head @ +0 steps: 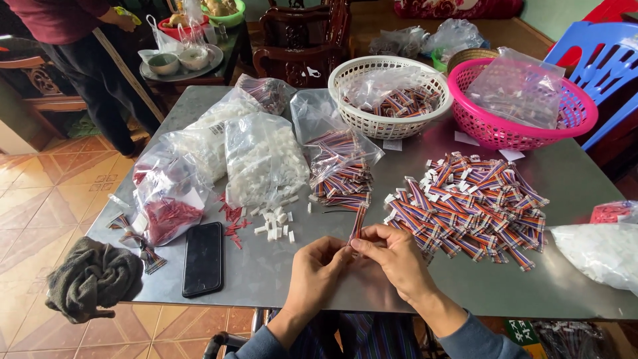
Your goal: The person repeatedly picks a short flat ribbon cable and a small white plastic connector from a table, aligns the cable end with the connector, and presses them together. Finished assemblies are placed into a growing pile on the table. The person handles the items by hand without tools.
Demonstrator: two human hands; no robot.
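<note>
Two hands meet over the near edge of the grey desk (266, 279). The left hand (318, 269) and the right hand (392, 256) are both closed in a pinch, fingertips touching, around the lower end of one wire bundle (359, 223), which stands up and leans slightly away from the person.

That bundle is a short flat ribbon of thin wires in red, blue and white stripes, with a small pale plug at the held end; its far end is too small to make out.

Just right of the hands lies one big heap of wire bundles (468, 206) of the same kind, too many to count. Two baskets stand at the far side: a white basket (389, 123) and a pink basket (495, 129), each holding clear bags. On the left half of the desk lie about six clear plastic bags: one bag of white plugs (262, 159), one bag of red pieces (166, 199), and one open bag of striped wires (335, 156) among them. One black phone (203, 258) lies flat beside a few loose white plugs. One dark cloth (93, 278) hangs over the left corner.
</note>
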